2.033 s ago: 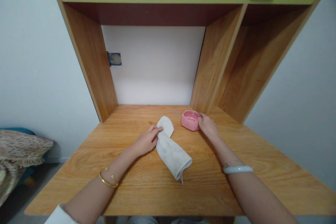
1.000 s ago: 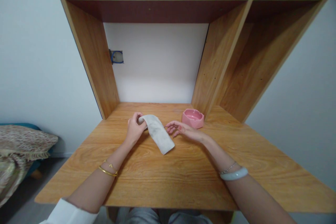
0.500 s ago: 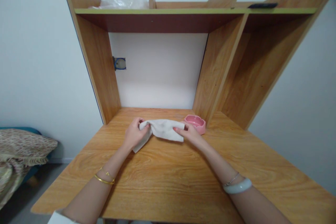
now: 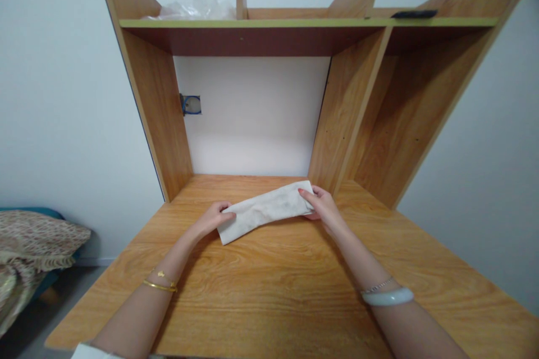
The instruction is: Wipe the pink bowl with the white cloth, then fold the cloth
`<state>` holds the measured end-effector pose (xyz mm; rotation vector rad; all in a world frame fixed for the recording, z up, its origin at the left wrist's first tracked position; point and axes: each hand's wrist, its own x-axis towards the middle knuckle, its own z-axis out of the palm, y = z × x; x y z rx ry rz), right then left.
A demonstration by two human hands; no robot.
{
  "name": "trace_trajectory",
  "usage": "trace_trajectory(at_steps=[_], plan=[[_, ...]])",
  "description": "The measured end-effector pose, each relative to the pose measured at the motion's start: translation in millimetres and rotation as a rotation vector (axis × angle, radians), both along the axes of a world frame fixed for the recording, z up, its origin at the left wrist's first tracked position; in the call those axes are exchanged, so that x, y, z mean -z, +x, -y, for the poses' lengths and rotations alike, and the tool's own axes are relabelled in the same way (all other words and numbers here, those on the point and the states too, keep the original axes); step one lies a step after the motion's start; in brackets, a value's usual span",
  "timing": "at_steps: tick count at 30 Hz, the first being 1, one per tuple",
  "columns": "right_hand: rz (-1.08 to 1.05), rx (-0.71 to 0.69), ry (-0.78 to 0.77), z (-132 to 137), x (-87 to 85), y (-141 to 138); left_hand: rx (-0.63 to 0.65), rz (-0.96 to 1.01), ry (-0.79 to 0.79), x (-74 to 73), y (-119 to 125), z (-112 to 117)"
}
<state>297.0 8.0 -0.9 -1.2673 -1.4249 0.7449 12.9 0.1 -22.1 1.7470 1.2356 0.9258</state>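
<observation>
A white cloth (image 4: 267, 207), folded into a long strip with greyish smudges, is stretched between my hands above the wooden desk. My left hand (image 4: 213, 219) pinches its left end, thumb on top. At the upper right end, my right hand (image 4: 322, 205) grips it with the thumb over the front and the fingers behind. The cloth slants, its right end higher in the picture. Behind the cloth and right hand, only a sliver of the pink ashtray-like dish (image 4: 312, 216) shows.
The wooden desk (image 4: 261, 291) carries a shelf unit (image 4: 349, 95) at its back. On the upper shelf lie a clear plastic bag (image 4: 196, 7) and a flat black object (image 4: 415, 13). An open wall socket box (image 4: 192, 105) is at left. A patterned blanket (image 4: 40, 238) lies at far left.
The cloth has gone from bunched and drooping to a straight, taut strip. My right hand has moved right and slightly up, and now covers most of the pink dish.
</observation>
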Motion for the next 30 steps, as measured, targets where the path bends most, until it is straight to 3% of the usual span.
trace_trajectory(at_steps=[3,7,10,16,20,23,25,30], plan=[[0.033,0.206,-0.057,-3.8,-1.3,5.0,0.121,0.244,-0.194,-2.2,8.9,8.7],[0.124,0.239,0.098,0.3,-5.0,-3.3,0.210,0.465,-0.440,-0.3,26.8,19.2],[0.124,0.089,0.175,10.0,-3.3,-25.1,0.219,0.510,-0.555,1.8,35.2,21.2],[-0.038,-0.404,0.079,37.2,8.3,-74.6,0.293,0.583,-0.636,5.1,34.9,19.3],[-0.027,-0.637,-0.007,49.3,10.5,-83.9,0.338,0.554,-0.653,8.0,32.7,18.9],[0.036,-0.725,-0.001,50.1,8.9,-81.3,0.369,0.553,-0.652,5.9,31.5,20.0],[0.048,-0.674,0.040,46.7,6.6,-76.7,0.390,0.551,-0.626,3.0,30.3,20.9],[0.213,-0.331,0.219,32.9,1.1,-53.9,0.415,0.562,-0.613,-0.7,27.9,23.3]])
